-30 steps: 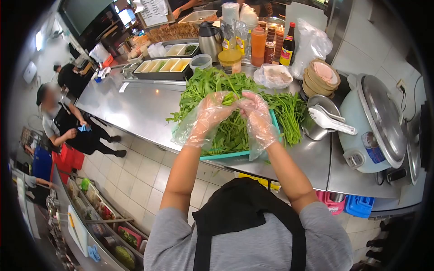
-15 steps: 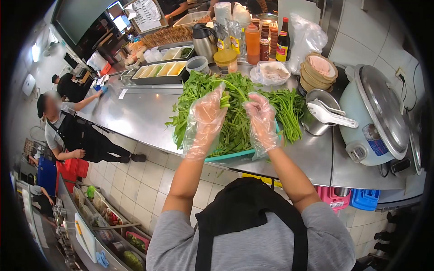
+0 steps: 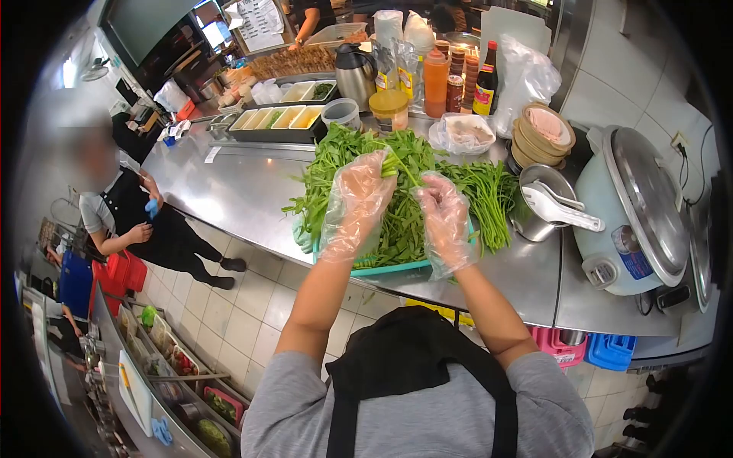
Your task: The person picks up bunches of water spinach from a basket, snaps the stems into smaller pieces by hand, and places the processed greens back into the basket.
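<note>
Both of my hands wear clear plastic gloves above a heap of leafy greens (image 3: 401, 229) in a turquoise basin (image 3: 397, 269). My left hand (image 3: 360, 191) is closed around a small bunch of green stems (image 3: 392, 163), whose ends stick out past the thumb. My right hand (image 3: 443, 206) has its fingers pinched together close to a thin stem that runs from the bunch; whether it grips the stem is hard to tell. More long green stems (image 3: 492, 210) lie on the steel counter at the right of the basin.
Behind the greens are a tray of small containers (image 3: 279, 122), a yellow-lidded jar (image 3: 389, 107), an orange bottle (image 3: 436, 84) and a dark bottle (image 3: 485, 80). To the right stand a steel pot (image 3: 538, 206) and a rice cooker (image 3: 634, 206). A co-worker (image 3: 130, 206) stands at the left.
My hands have moved slightly, still over the greens. The co-worker at the left has drawn an arm back from the counter and turned. The whole view has shifted a little.
</note>
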Demonstrator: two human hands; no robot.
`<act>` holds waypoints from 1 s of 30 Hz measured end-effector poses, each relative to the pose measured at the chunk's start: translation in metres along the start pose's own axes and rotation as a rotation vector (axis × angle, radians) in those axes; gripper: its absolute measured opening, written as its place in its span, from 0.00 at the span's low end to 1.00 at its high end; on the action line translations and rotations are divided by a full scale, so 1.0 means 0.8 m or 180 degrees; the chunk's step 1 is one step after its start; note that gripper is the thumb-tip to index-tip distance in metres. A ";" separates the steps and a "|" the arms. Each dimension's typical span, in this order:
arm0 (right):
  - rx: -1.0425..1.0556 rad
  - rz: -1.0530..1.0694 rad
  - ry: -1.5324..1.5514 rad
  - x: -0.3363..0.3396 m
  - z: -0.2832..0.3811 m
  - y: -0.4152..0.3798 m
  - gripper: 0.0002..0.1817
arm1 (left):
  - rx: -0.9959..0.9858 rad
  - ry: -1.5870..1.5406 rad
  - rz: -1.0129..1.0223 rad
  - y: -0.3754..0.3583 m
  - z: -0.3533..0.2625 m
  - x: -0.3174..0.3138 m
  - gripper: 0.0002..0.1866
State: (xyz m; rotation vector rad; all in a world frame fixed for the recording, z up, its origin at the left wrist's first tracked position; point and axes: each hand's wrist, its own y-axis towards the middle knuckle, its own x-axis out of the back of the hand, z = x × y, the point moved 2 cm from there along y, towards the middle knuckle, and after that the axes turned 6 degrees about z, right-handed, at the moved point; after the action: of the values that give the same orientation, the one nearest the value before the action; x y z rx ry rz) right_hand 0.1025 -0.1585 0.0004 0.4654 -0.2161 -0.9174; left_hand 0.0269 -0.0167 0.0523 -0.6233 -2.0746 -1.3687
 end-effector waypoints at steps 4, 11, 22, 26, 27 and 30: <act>-0.0002 -0.0094 -0.0106 0.003 0.005 0.007 0.13 | 0.0605 -0.0324 -0.0057 0.011 -0.023 0.018 0.15; 0.0463 -0.0191 -0.0780 0.008 0.025 0.015 0.10 | 0.1433 -0.0858 0.0447 0.018 -0.014 0.021 0.11; 0.0730 0.1032 -0.1470 0.057 0.052 0.060 0.11 | -0.0474 -0.0454 0.0574 0.043 -0.007 0.043 0.23; 0.1367 0.1345 -0.1788 0.047 0.086 0.090 0.12 | -0.0582 0.0525 0.1653 0.062 -0.020 0.032 0.18; 0.1925 0.1264 -0.2229 0.045 0.096 0.097 0.11 | -0.0580 0.0521 0.1665 0.066 -0.020 0.035 0.18; 0.2425 0.1118 -0.2618 0.040 0.082 0.123 0.09 | -0.0568 0.0818 0.1382 0.079 -0.030 0.061 0.19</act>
State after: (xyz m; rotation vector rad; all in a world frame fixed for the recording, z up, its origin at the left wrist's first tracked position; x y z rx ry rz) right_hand 0.1670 -0.1526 0.1045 0.6952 -1.3863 -0.6084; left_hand 0.0377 -0.0127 0.1346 -0.8641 -1.5163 -1.3039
